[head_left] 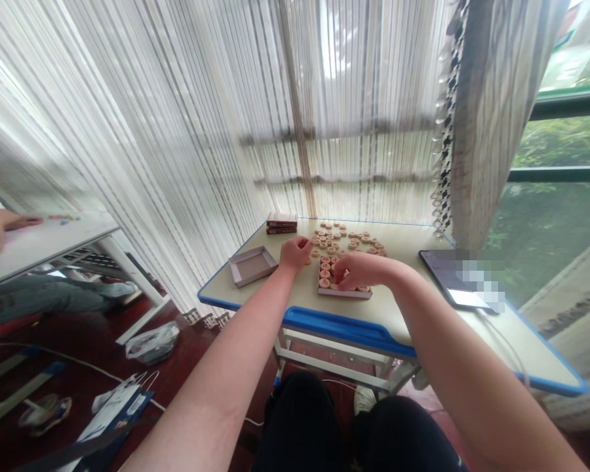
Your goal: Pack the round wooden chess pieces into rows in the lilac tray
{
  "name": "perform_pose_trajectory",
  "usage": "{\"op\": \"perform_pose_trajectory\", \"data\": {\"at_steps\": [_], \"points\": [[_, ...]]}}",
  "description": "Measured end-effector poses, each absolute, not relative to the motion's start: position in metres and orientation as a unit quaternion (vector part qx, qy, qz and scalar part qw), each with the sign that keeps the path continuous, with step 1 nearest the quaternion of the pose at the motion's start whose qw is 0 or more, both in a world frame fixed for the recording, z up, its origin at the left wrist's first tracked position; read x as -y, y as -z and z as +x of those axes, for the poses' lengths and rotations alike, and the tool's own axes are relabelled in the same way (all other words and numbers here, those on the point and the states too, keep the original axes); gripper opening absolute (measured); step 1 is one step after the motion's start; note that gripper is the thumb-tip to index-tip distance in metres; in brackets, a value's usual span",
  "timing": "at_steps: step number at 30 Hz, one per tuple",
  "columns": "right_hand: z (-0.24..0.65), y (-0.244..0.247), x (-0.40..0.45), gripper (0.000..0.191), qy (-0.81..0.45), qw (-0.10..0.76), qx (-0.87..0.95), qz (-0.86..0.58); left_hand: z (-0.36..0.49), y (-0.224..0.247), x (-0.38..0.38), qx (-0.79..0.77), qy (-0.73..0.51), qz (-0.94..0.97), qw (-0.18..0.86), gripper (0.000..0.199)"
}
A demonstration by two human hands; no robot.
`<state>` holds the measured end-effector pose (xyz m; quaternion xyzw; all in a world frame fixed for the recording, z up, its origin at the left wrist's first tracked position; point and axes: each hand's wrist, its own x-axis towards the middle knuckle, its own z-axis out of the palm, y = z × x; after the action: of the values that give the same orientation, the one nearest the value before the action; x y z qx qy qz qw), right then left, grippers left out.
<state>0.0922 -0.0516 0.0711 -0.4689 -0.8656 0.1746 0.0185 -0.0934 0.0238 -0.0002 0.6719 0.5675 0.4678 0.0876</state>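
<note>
Round wooden xiangqi pieces with red characters [325, 284] sit in rows in a shallow cardboard box [347, 295] on the desk. My right hand [361, 269] is over this box, its fingers curled down onto a piece at the front. It covers much of the box's inside. Just left of the loose xiangqi pieces [330, 242] is my left hand [295, 254], its thumb and fingertips pinched together. Whatever may be between those fingertips is too small to make out. More loose pieces lie scattered behind the box.
An open box lid [240, 278] lies at the desk's left. Small dark boxes [282, 223] are stacked at the back left. To the right rests a tablet [447, 278] with a cable. Another person's hand [22, 221] is over a table at far left. String curtains hang behind the desk.
</note>
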Motion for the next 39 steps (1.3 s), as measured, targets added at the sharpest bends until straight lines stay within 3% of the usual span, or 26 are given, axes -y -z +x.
{"op": "perform_pose_trajectory", "data": {"at_steps": [22,29,39], "points": [[0.097,-0.059,0.038,0.016,-0.206,0.002,0.866,-0.455,-0.092,0.002,-0.024,-0.563,-0.457,0.683,0.082,0.036],[0.094,-0.06,0.039,0.018,-0.126,0.019,0.867,-0.481,-0.094,0.003,-0.025,-0.558,-0.448,0.695,0.069,0.038],[0.084,-0.061,0.044,0.018,-0.115,-0.009,0.872,-0.476,-0.091,-0.004,-0.018,-0.564,-0.443,0.692,0.079,0.049]]}}
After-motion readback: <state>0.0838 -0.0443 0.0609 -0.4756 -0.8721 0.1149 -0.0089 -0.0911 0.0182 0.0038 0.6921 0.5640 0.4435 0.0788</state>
